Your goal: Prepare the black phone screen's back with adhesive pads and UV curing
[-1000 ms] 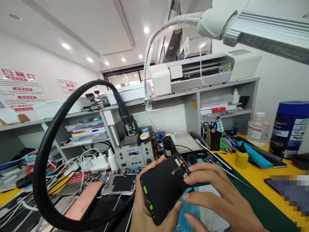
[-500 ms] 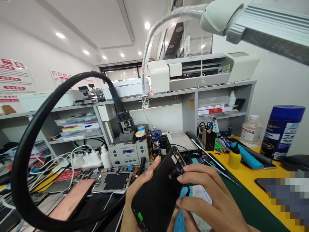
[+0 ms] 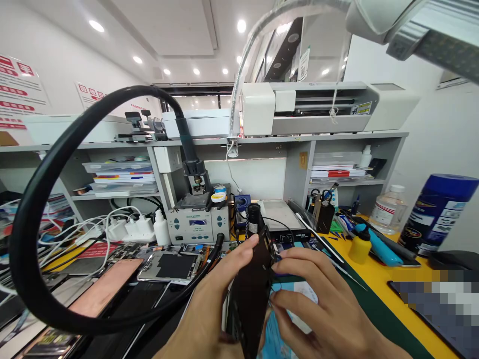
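Nearest, the dark phone panel (image 3: 252, 294) stands steeply tilted between both hands, its lower end cut off by the view's bottom edge; a black hose (image 3: 21, 224) bounds the left side, while green mat (image 3: 377, 309) gives room at right. Left hand (image 3: 209, 299) grips the panel, thumb along its upper left edge; right hand (image 3: 322, 294) has bent fingers at its right edge, pinch undetermined. Farther off, a grey control box (image 3: 187, 232) stands before the shelf (image 3: 299, 184).

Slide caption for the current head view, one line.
Left hand holding a dark panel, right hand at its edge, over a cluttered workbench.
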Demonstrator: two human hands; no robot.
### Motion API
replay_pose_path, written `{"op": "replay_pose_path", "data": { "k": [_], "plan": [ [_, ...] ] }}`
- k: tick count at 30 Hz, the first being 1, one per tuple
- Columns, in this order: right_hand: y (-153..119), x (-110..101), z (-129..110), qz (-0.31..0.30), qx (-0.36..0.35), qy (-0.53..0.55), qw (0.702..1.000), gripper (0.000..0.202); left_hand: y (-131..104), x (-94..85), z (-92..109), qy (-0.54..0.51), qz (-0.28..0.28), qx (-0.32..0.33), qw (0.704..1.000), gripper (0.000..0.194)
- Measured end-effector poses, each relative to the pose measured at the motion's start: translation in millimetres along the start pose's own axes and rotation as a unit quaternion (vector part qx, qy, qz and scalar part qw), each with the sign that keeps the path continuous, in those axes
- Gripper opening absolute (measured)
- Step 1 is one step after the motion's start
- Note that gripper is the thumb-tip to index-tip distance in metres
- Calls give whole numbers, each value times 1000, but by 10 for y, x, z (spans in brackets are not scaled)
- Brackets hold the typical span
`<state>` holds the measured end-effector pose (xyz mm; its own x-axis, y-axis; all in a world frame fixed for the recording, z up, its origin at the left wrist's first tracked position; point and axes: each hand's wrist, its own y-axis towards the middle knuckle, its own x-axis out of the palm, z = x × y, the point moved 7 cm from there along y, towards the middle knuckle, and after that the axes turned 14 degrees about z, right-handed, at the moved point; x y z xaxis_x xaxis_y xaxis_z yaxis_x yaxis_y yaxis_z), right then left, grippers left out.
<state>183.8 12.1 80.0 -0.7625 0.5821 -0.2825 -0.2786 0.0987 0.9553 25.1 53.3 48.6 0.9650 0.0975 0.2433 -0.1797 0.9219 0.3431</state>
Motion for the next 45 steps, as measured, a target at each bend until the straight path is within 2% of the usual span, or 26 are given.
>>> {"op": "replay_pose_path", "data": {
  "k": [2,4,7,11,17,21,28,31,35,37,39,41,43,45],
  "plan": [
    [-12,13,10,-4,26,26,999,18,2,-27,107,84,17,95,992,58],
    [-11,19,22,-2,75,57,996,18,16,-6,127,153,-8,128,980,66],
    [20,24,13,-1,142,111,984,18,58,17,25,174,-71,61,980,73],
    [53,44,45,-28,221,165,961,16,96,-5,-20,155,-69,16,985,66],
    [-18,44,140,-57,297,205,931,20,76,54,-90,165,-99,-7,981,74],
    [-30,57,150,-58,312,217,923,25,55,76,-152,166,-115,-25,979,75],
    [-62,55,151,-21,295,209,932,23,23,99,-228,159,-110,-36,981,74],
    [-89,89,173,-35,286,205,935,19,60,90,-239,186,-85,-15,979,68],
    [-113,177,177,-64,258,179,947,11,102,134,-264,237,-98,17,966,66],
    [-99,182,192,-63,242,160,955,8,124,129,-265,237,-79,20,968,64],
    [-83,146,277,-69,242,141,958,6,152,93,-261,216,-40,10,976,61],
    [-95,62,491,-82,269,106,954,7,178,60,-268,186,-17,-8,982,62],
    [-180,-65,849,-93,330,28,939,10,216,8,-269,153,9,-23,988,66],
    [-356,-173,1238,-120,396,-69,908,15,260,-58,-260,121,38,-30,992,70]
  ]
}}
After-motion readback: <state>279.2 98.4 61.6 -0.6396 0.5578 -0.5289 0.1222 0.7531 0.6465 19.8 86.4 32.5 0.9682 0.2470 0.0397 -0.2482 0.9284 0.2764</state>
